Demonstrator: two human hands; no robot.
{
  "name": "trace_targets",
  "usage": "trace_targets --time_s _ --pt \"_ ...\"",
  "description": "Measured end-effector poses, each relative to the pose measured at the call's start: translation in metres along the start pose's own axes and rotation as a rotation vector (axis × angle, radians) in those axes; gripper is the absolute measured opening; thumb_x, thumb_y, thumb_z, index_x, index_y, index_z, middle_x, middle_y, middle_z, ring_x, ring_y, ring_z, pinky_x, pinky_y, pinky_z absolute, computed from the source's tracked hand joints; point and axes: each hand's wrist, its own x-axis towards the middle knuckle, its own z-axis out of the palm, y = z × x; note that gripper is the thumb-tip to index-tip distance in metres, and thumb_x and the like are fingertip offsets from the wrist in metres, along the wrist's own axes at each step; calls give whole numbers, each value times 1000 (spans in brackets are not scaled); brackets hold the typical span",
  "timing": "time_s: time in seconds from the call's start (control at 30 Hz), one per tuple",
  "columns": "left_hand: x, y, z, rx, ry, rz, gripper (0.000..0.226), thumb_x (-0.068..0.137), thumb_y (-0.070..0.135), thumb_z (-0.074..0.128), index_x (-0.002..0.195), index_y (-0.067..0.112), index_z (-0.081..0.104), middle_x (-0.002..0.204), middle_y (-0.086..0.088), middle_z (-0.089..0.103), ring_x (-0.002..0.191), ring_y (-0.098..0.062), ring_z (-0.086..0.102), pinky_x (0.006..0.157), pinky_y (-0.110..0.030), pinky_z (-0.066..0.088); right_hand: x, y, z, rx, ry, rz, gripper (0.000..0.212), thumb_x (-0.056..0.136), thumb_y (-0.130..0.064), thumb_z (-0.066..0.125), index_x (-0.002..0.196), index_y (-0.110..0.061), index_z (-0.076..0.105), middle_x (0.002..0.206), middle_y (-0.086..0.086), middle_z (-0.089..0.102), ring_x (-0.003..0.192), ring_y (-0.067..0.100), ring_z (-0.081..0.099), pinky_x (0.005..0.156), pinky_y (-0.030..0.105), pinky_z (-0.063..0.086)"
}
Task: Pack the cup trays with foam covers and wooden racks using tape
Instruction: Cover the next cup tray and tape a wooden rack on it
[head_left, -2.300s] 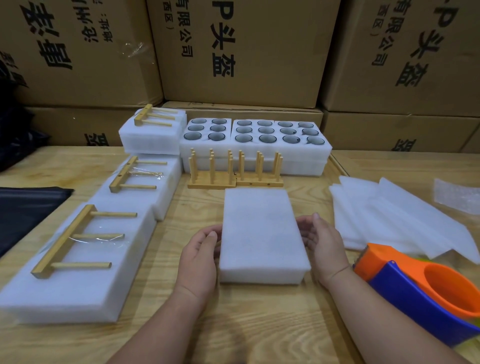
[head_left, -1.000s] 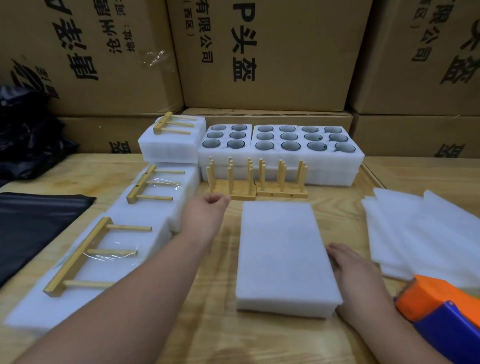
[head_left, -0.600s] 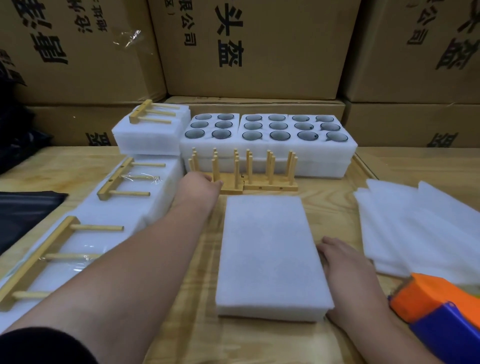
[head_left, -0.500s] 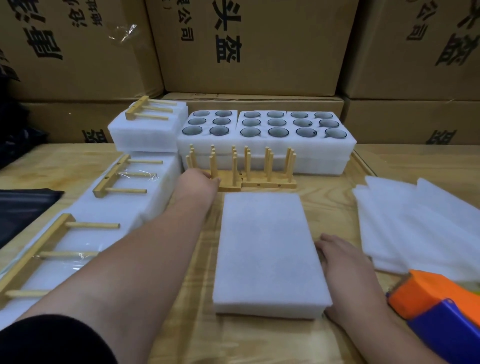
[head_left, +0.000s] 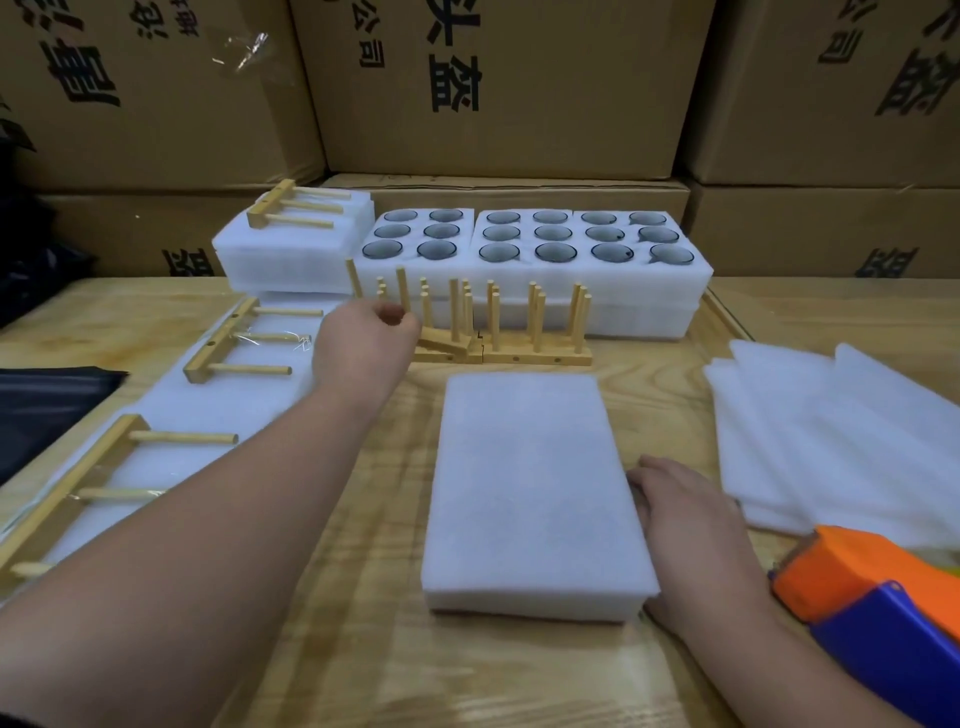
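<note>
The single head-worn wide-angle camera looked forward and steeply down from close above the pale wooden surface (head_left: 519, 675), its view bending at the edges and reaching as far as the stacked brown cardboard boxes (head_left: 498, 88) straight ahead.

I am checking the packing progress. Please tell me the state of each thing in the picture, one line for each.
Left hand: grips the pegs of the left wooden rack.
Left wooden rack: tilted, one end lifted.
Right wooden rack: upright on the table.
Right hand: rests open against the covered tray's side.
Covered tray: foam cover on, no rack yet.
Cup trays: uncovered, cups visible.
Tape dispenser: lying unused.
</note>
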Motion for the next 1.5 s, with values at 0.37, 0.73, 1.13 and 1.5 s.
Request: trace_targets --time_s 0.37,0.73,1.13,1.5 --pt "-33 77 -57 -141 -255 323 11 88 34 67 82 31 76 72 23 70 49 2 53 45 -13 43 -2 -3 -3 43 0 27 34 102 -30 42 129 -27 63 151 -10 48 140 12 39 106 33 33" --pt "-73 85 -52 574 -523 748 19 83 40 58 90 41 75 82 16 68 84 -10 60 61 -26 50 -1 -3 -4 88 6 39 32 100 -27 46 124 -25 66 148 -6 52 138 15 43 109 37 36" --pt "-87 86 -32 682 -688 823 26 85 33 54 99 36 75 86 13 67 90 -14 60 54 -24 39 1 -2 -2 97 12 47 35 99 -29 46 128 -27 65 150 -7 51 141 13 41 112 36 34" --pt "-114 4 -45 -462 -295 47 30 89 46 56 117 53 63 121 26 65 103 13 59 94 -14 45 0 0 1 110 19 31 34 99 -29 44 125 -28 66 141 -8 57 135 15 46 107 38 38"
